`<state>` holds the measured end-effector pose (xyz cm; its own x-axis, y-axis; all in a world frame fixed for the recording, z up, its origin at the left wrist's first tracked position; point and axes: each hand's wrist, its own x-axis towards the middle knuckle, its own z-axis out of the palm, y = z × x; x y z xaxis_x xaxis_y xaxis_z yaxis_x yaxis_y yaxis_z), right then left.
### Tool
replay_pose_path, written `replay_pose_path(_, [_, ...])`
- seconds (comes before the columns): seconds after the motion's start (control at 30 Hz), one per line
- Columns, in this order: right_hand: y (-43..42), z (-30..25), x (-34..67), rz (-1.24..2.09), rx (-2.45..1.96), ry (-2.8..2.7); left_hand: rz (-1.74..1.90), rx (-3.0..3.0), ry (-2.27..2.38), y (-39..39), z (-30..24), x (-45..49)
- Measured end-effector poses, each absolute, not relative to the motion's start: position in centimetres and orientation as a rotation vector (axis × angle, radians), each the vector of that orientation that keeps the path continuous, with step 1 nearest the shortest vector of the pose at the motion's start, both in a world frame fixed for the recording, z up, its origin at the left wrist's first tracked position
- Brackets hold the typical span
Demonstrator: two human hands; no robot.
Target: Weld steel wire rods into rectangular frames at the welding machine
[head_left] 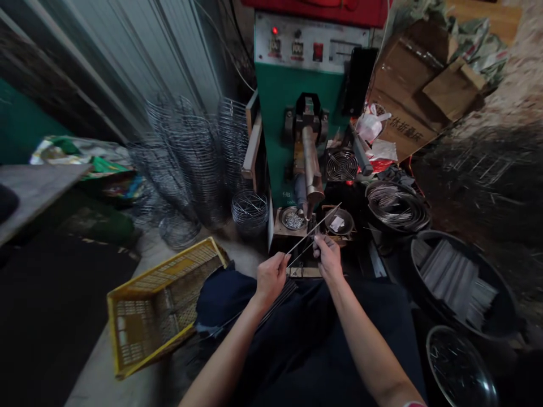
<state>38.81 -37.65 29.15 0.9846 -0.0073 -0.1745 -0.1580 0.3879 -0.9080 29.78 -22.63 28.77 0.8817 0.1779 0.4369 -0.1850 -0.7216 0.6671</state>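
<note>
My left hand (270, 277) is closed round a bundle of thin metal rods (275, 302) that lies across my lap. My right hand (327, 255) pinches a single thin rod (316, 227) that slants up to the right, its tip close to the small dish (339, 221) in front of the machine. Both hands are close together, just below the green welding machine (280, 96) and its brass-coloured electrode arm (311, 164). A second small dish of metal bits (292, 219) sits under the arm.
Stacks of wire cages (190, 158) stand at the left. A yellow plastic crate (161, 305) lies tilted by my left knee. Dark tubs at the right hold cut rods (453, 277) and wire rings (396, 204). Cardboard boxes (419, 79) sit behind.
</note>
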Motion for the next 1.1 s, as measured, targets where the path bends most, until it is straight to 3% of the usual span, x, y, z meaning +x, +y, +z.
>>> replay_pose_path(1.1, [-35.9,30.8,40.4,0.152,-1.122,0.080,0.653,2.266,0.109,-22.0,30.4,29.9])
